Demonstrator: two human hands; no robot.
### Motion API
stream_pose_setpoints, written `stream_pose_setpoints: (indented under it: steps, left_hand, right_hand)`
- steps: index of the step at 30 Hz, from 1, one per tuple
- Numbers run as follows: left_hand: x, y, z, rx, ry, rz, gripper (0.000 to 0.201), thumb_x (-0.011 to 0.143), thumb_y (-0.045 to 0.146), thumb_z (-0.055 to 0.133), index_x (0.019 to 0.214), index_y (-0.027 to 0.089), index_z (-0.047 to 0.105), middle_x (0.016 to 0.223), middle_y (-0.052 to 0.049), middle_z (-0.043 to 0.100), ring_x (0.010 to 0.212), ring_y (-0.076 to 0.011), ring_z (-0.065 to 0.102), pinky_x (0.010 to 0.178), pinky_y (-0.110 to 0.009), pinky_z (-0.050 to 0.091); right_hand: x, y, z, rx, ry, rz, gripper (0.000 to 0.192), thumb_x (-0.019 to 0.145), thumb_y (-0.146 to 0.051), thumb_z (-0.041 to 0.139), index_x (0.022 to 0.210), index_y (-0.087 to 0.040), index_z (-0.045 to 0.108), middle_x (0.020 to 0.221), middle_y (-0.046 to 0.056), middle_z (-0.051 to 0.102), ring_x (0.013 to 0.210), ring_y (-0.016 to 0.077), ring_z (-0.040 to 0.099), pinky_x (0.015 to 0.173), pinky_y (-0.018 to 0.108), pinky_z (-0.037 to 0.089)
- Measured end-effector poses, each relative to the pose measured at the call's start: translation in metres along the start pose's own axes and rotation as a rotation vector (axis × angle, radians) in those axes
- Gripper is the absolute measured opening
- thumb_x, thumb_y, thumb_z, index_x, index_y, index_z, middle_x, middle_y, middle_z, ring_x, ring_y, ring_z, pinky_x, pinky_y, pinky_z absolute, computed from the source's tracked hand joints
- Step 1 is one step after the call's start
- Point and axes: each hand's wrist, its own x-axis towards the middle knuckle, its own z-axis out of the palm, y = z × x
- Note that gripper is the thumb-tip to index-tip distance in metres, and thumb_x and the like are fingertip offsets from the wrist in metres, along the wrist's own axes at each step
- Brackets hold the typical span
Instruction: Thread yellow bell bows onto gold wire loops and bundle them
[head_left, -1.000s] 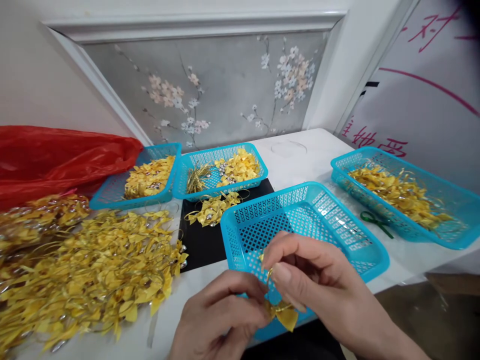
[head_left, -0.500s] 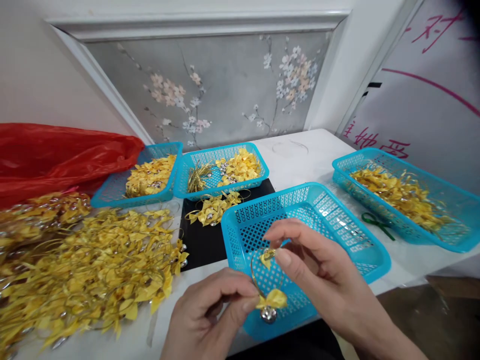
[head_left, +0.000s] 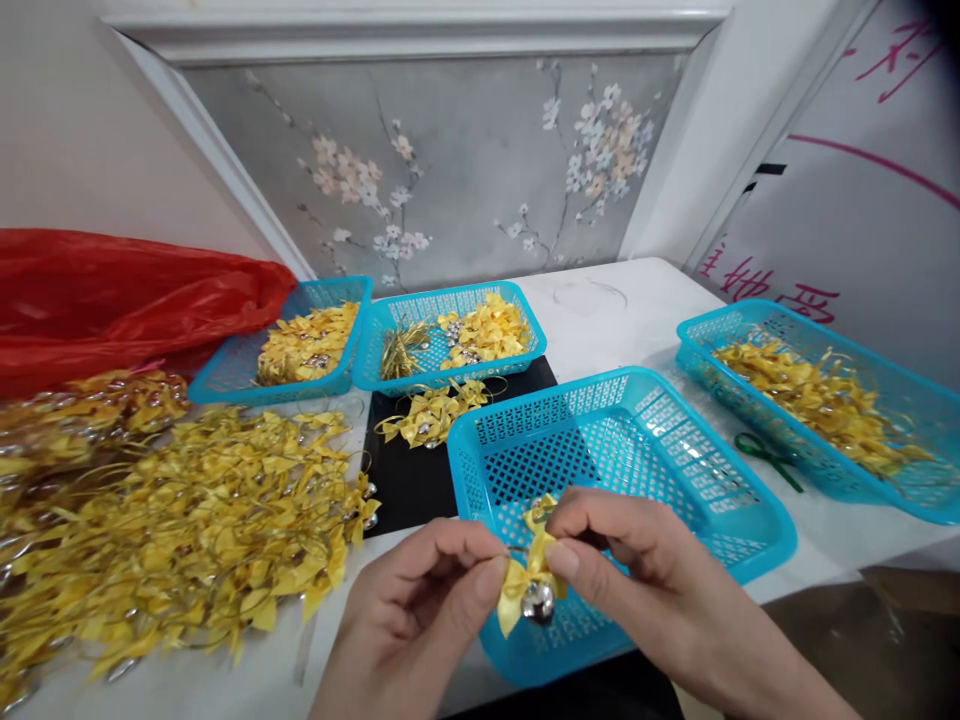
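Observation:
Above the front basket [head_left: 637,400], both hands pinch one yellow ribbon bow [head_left: 517,590] with a round silver bell [head_left: 538,602] hanging beneath it. My left hand [head_left: 427,600] is closed on the bow's left side, thumb against forefinger. My right hand [head_left: 637,570] grips its right side. A second yellow ribbon piece [head_left: 540,512] shows just behind, by the right fingertips. The thin gold cord joined to the bow is mostly hidden by the fingers.
A large heap of yellow bows with bells [head_left: 225,530] covers the table's left. Blue baskets with more bows stand at the back [head_left: 450,378] and right [head_left: 825,470]. A red plastic bag [head_left: 135,300], a black mat [head_left: 409,495] and a green ribbon [head_left: 769,460] lie around.
My right hand has come down and left to the bow, beside my left hand. The cord loop that stood open between the hands is now mostly out of sight.

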Motion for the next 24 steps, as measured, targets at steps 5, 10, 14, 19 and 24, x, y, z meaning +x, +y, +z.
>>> stream_pose_setpoints:
  steps: [5,10,14,19,24]
  left_hand:
    - [0.000,-0.005,-0.003,-0.007,0.001,0.032,0.011,0.081,0.039,0.069,0.085,0.030,0.073,0.073,0.004,0.069,0.066,-0.0101,0.059,0.058,-0.014,0.048]
    - [0.000,-0.002,-0.002,-0.025,0.014,-0.006,0.010,0.079,0.037,0.071,0.084,0.029,0.075,0.076,0.003,0.071,0.070,-0.0119,0.063,0.063,-0.016,0.050]
    - [-0.001,-0.002,-0.005,-0.105,-0.103,-0.058,0.010,0.080,0.033,0.070,0.078,0.025,0.074,0.071,0.003,0.067,0.068,-0.0107,0.059,0.062,-0.016,0.048]
    - [-0.004,-0.009,-0.012,-0.211,-0.034,-0.164,0.009,0.083,0.033,0.068,0.083,0.026,0.074,0.078,0.003,0.069,0.072,-0.0122,0.061,0.068,-0.021,0.052]
    - [-0.008,-0.012,-0.017,-0.140,-0.077,-0.115,0.013,0.086,0.033,0.065,0.080,0.025,0.072,0.075,0.003,0.066,0.075,-0.0130,0.059,0.071,-0.022,0.050]
  right_hand:
    - [0.002,-0.001,0.001,-0.012,-0.003,0.030,0.026,0.094,-0.035,0.053,0.075,-0.019,0.060,0.067,-0.002,0.056,0.063,0.0121,0.050,0.057,0.024,0.037]
    - [0.002,-0.001,0.003,-0.002,-0.034,0.032,0.027,0.095,-0.035,0.051,0.076,-0.019,0.062,0.066,-0.002,0.056,0.063,0.0123,0.050,0.056,0.025,0.037]
    - [0.002,0.002,0.007,0.004,-0.034,0.009,0.024,0.096,-0.033,0.050,0.079,-0.020,0.061,0.070,-0.001,0.057,0.066,0.0126,0.051,0.059,0.025,0.039]
    - [0.001,0.005,0.013,0.086,0.067,0.072,0.017,0.096,-0.037,0.048,0.099,-0.023,0.057,0.083,0.000,0.057,0.073,0.0145,0.053,0.060,0.025,0.043]
    - [0.003,0.003,0.016,0.007,0.010,0.015,0.019,0.096,-0.033,0.049,0.083,-0.021,0.056,0.077,-0.001,0.055,0.068,0.0131,0.051,0.057,0.025,0.039]
